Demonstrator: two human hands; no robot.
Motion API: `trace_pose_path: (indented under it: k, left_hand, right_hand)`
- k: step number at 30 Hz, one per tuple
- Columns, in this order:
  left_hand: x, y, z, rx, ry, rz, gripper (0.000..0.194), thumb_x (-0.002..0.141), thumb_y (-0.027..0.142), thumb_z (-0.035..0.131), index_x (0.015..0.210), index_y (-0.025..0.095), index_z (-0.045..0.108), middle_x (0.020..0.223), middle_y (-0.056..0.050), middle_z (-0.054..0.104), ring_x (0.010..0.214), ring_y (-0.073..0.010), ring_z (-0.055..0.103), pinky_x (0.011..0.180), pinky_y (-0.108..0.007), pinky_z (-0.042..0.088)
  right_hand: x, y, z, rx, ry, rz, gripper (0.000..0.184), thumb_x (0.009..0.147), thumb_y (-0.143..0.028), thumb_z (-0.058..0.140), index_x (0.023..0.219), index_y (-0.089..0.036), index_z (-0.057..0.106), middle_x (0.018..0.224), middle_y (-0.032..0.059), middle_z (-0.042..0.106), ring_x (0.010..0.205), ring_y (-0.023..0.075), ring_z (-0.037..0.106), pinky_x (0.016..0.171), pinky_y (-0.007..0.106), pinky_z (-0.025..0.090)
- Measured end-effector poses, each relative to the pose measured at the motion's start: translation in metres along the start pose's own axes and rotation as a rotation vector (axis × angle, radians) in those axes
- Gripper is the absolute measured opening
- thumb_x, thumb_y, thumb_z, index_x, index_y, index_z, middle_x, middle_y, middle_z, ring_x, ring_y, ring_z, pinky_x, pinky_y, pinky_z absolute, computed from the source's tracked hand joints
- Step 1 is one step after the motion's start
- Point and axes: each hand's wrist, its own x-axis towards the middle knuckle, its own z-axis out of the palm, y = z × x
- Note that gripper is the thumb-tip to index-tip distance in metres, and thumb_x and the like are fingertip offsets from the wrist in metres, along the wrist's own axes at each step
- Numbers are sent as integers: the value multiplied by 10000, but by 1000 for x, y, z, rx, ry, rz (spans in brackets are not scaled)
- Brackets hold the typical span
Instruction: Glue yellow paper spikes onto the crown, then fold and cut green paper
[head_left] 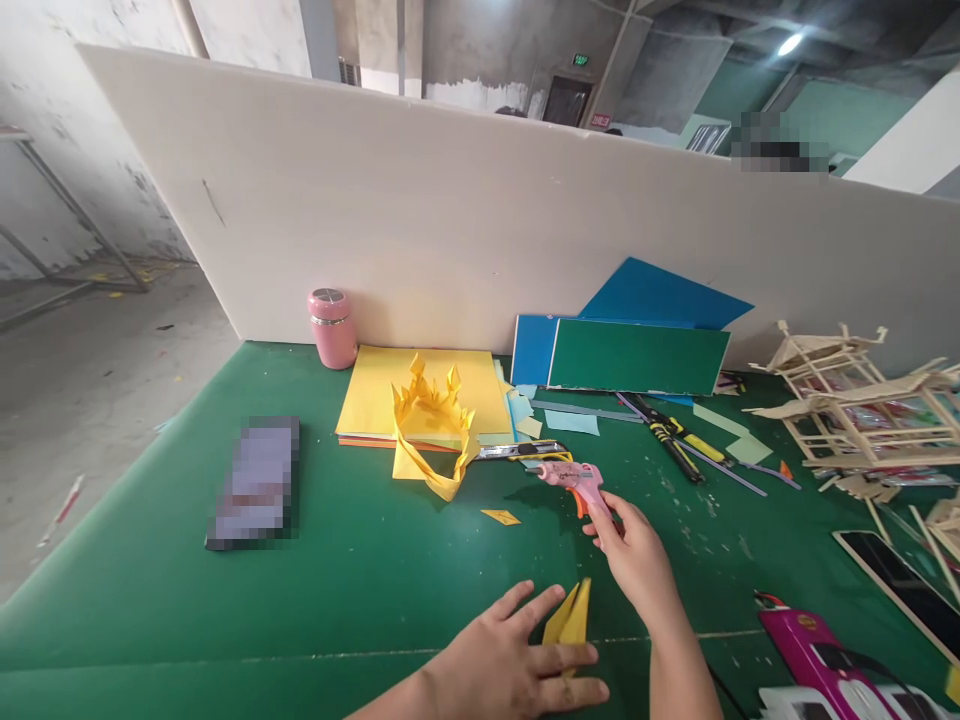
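My right hand (626, 545) is wrapped around the handle of a pink glue gun (571, 480) with an orange trigger, its nozzle pointing left above the table. Near the front edge my left hand (529, 650) lies with fingers spread over a folded piece of yellow paper (571, 618), whose lower part is hidden beneath the fingers. Beyond it rests a small flat yellow paper diamond (501, 517). A yellow folded-paper crown (435, 430) with pointed tips stands at the middle, partly on a stack of yellow paper (367, 385).
A utility knife (521, 451) lies beside the crown. Pliers (675, 450) and paper scraps are behind the glue gun. Wooden stick models (862, 400) stand at right, above a magenta device (814, 650). A blurred phone-like object (259, 480) and a pink cup (332, 330) are at left.
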Motion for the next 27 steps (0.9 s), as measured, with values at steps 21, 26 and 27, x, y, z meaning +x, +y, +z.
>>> trace_pose_path:
  k: [21, 26, 27]
  left_hand:
    - [-37, -37, -39, -261, 773, -716, 172, 777, 148, 534, 920, 237, 571, 919, -33, 651, 830, -193, 659, 740, -336, 563]
    - [-41, -42, -42, -429, 755, -804, 116, 727, 238, 637, 841, 245, 615, 874, -15, 670, 806, -199, 675, 682, -307, 580]
    - [-42, -42, -43, -436, 752, -799, 98, 737, 248, 630, 835, 244, 623, 878, -16, 671, 797, -196, 675, 674, -300, 580]
  right_hand:
    - [-23, -55, 25, 492, -277, -15, 462, 635, -627, 694, 720, -186, 585, 546, -5, 586, 471, 133, 532, 449, 247, 439]
    - [-23, -49, 25, 494, -277, -38, 456, 660, -638, 667, 706, -202, 542, 513, -9, 589, 450, 147, 569, 458, 268, 483]
    - [-23, -47, 26, 489, -277, -43, 453, 659, -636, 669, 707, -204, 539, 509, -10, 590, 446, 147, 570, 456, 267, 483]
